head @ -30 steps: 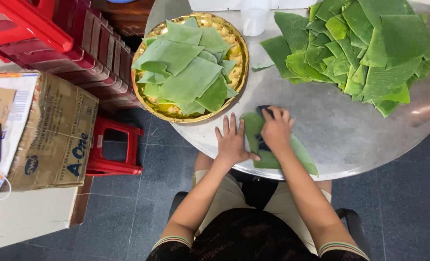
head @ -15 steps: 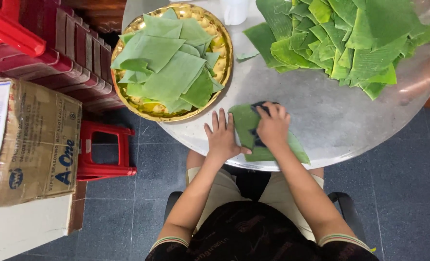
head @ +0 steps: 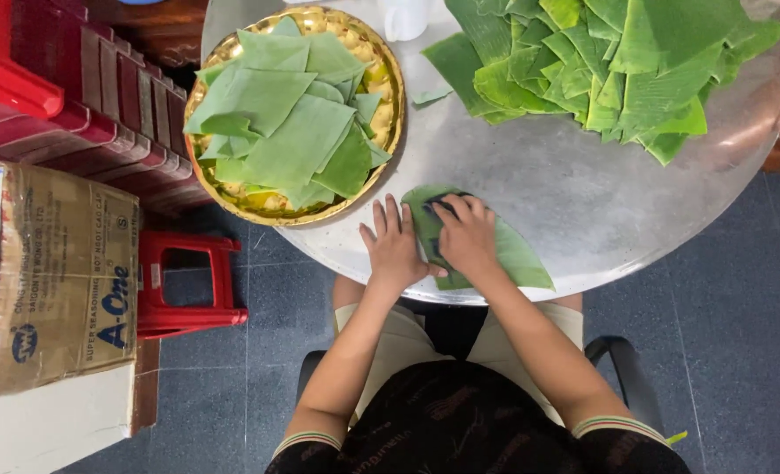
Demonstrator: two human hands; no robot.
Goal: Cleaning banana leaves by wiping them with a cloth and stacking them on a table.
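Nearest the camera, the seated person's two bare forearms reach forward from dark, stripe-cuffed sleeves over the near edge of the round, grey, shiny metal table. The left hand lies flat on the tabletop with its fingers spread and straight, its thumb side touching the left edge of a flat, green, pointed piece of banana leaf that lies on the table just inside the near rim. The right hand rests on top of that leaf with the fingers curled down over a small dark object, only a sliver of which shows under the fingertips; what it is, and whether the fingers pinch it or merely press on it, cannot be told. To the person's left, beside the table and lower down, stand a red plastic stool and a brown cardboard box, with a row of dark red crates beyond them. Farther along the table on the left sits a round, gold-coloured metal tray heaped with cut green leaf pieces. At the far right of the table a larger loose pile of green banana-leaf pieces spreads toward the rim, and a white plastic cup stands between the tray and that pile at the far edge.
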